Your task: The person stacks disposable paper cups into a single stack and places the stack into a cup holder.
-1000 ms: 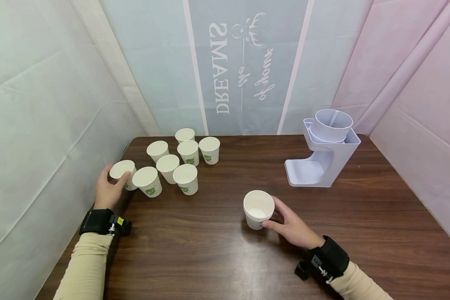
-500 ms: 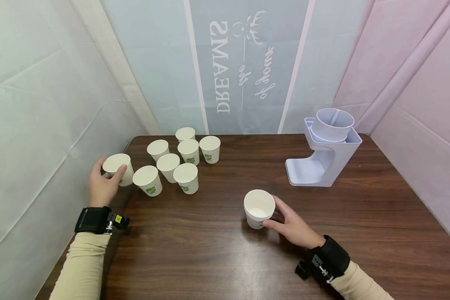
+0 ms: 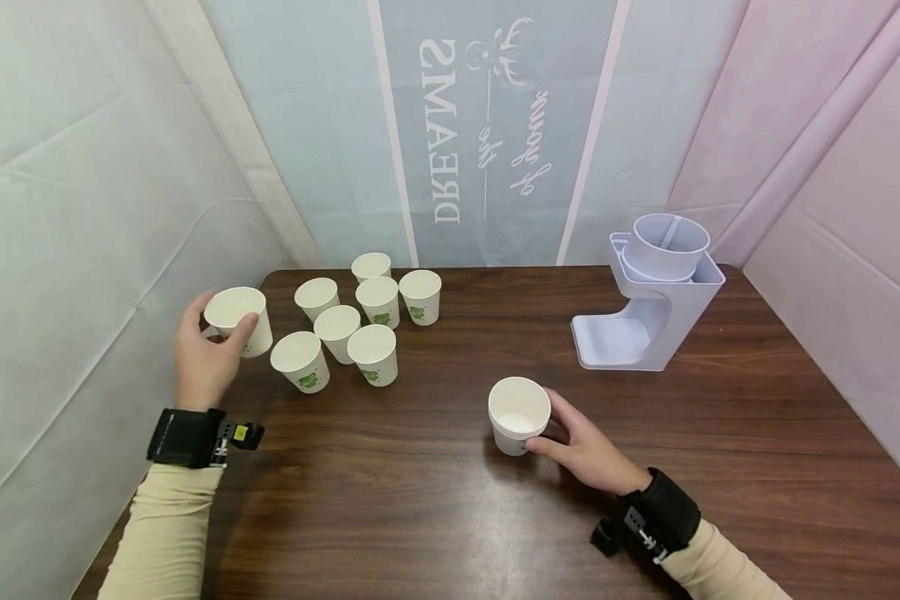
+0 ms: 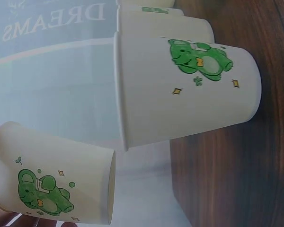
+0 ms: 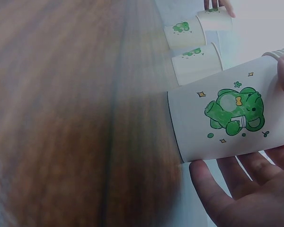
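My left hand [image 3: 208,362] grips a white paper cup [image 3: 257,335] between thumb and fingers, raised off the table at the far left. In the left wrist view that paper cup [image 4: 52,175] shows a green bear print. A standing paper cup [image 3: 301,363] is just right of it, with several more behind. My right hand [image 3: 588,454] holds a small stack of nested paper cups [image 3: 516,417] on the table, near the middle. Seen from the right wrist, the stack [image 5: 227,113] has several rims close together; the exact number is hard to tell.
A pale lavender cup holder stand [image 3: 663,321] with a round container [image 3: 663,250] on top stands at the back right. The brown wooden table [image 3: 405,500] has cloth curtains on its left, back and right sides. Several upright cups cluster at the back left.
My left hand has lifted its paper cup up from the table. The standing cup beside it has shifted slightly right. The right hand and its stack have stayed in place.
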`<state>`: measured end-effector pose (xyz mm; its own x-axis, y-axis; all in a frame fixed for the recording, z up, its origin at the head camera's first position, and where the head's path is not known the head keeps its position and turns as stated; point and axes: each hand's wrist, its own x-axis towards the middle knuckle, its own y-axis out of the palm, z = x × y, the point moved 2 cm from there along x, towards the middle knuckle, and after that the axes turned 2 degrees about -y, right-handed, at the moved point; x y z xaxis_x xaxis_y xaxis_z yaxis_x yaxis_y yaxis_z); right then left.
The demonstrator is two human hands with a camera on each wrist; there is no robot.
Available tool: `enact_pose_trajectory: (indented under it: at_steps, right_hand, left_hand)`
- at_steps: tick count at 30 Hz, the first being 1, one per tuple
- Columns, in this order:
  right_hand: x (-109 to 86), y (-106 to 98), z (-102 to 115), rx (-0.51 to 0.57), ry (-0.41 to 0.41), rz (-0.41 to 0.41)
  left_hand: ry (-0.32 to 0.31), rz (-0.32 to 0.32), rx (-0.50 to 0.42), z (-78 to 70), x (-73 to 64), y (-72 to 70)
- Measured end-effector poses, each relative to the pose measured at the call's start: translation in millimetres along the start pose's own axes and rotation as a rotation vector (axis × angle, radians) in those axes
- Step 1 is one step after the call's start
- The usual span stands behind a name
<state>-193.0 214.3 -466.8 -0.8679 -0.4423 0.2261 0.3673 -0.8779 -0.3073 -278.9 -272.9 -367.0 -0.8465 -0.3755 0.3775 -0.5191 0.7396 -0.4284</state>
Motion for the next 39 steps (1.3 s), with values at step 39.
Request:
enact_pose_trajectory:
  at_steps: [39]
  right_hand:
    - [0.0, 0.9, 1.0, -0.004, 0.013, 0.005]
  left_hand:
    - [0.281, 0.266, -0.134, -109.4, -58.6, 27.0]
